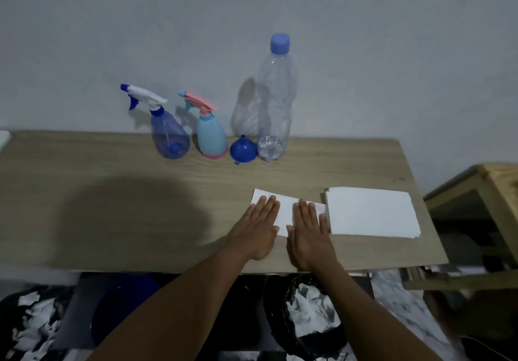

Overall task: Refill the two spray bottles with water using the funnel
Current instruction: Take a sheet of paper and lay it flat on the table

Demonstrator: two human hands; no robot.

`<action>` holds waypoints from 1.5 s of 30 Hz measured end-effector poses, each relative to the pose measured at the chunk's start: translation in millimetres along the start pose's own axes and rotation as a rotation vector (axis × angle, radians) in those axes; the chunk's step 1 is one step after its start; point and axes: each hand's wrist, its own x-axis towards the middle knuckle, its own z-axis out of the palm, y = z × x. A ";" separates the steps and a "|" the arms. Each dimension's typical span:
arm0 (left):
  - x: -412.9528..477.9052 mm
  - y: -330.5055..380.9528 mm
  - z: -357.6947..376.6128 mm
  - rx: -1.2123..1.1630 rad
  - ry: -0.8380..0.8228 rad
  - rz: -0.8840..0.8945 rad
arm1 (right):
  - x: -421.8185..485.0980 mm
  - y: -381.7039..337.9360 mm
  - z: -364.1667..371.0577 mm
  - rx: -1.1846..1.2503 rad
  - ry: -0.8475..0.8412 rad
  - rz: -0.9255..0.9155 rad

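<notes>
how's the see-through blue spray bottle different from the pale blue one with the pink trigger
The see-through blue plastic spray bottle shows its inner tube; the opaque pale blue spray bottle hides its inside. The first has a white and dark blue trigger head, the second a pink one and a pink base band. Both stand upright, heads on, nozzles pointing left.

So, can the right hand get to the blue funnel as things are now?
Probably yes. The right hand lies flat and empty on a paper sheet, and only bare table separates it from the blue funnel. The water bottle stands close beside the funnel, so care is needed.
</notes>
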 end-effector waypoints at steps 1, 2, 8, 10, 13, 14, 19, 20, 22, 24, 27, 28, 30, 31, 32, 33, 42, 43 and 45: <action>-6.9 3.3 2.8 -0.001 -0.001 -0.001 | -7.5 -0.2 2.2 0.006 -0.002 0.002; -13.4 6.5 5.7 -0.003 0.001 -0.002 | -14.9 -0.7 4.3 0.010 -0.004 0.004; -53.0 13.4 21.2 -0.013 0.014 -0.021 | -52.1 -13.2 15.6 0.027 -0.027 -0.002; -65.4 9.8 24.9 -0.010 0.024 -0.024 | -61.0 -22.8 21.0 0.021 -0.033 0.001; -82.6 -3.7 31.2 0.006 0.036 -0.019 | -68.4 -41.5 28.5 0.000 -0.037 0.005; -88.2 -10.5 32.7 0.013 0.039 -0.016 | -69.2 -49.6 30.9 -0.006 -0.041 0.002; -114.9 -57.0 31.7 0.007 0.029 -0.041 | -63.8 -98.5 50.6 -0.004 -0.013 -0.016; -119.7 -68.4 29.8 0.009 0.027 -0.049 | -61.5 -109.0 54.7 -0.012 -0.015 -0.019; -129.5 -92.9 26.6 0.001 0.015 -0.062 | -55.0 -131.2 62.2 -0.041 -0.013 -0.032; -139.6 -118.2 22.1 -0.011 0.002 -0.064 | -46.3 -155.4 67.7 -0.060 -0.009 -0.050; -152.4 -155.8 14.5 -0.043 0.005 -0.088 | -29.2 -191.9 73.4 -0.086 0.007 -0.103; -155.8 -168.3 11.8 -0.049 -0.003 -0.099 | -22.6 -203.2 76.3 -0.090 0.009 -0.119; -161.3 -192.1 7.2 -0.074 -0.026 -0.123 | -10.8 -223.9 82.2 -0.088 0.014 -0.146; -162.9 -204.6 4.6 -0.075 -0.032 -0.132 | -4.7 -234.1 84.3 -0.086 0.011 -0.156; -163.2 -217.5 1.7 -0.069 -0.040 -0.137 | 2.8 -244.4 85.0 -0.082 0.009 -0.163; -162.6 -230.4 -1.9 -0.065 -0.051 -0.140 | 11.4 -254.5 85.4 -0.070 0.008 -0.168; -124.8 -313.1 -34.7 -0.064 -0.066 -0.166 | 91.4 -304.7 79.2 -0.035 -0.027 -0.215; -119.5 -318.5 -38.6 -0.058 -0.071 -0.170 | 98.7 -306.8 78.3 -0.033 -0.035 -0.213; -109.5 -326.8 -46.8 -0.053 -0.083 -0.179 | 111.7 -311.2 74.4 -0.021 -0.045 -0.213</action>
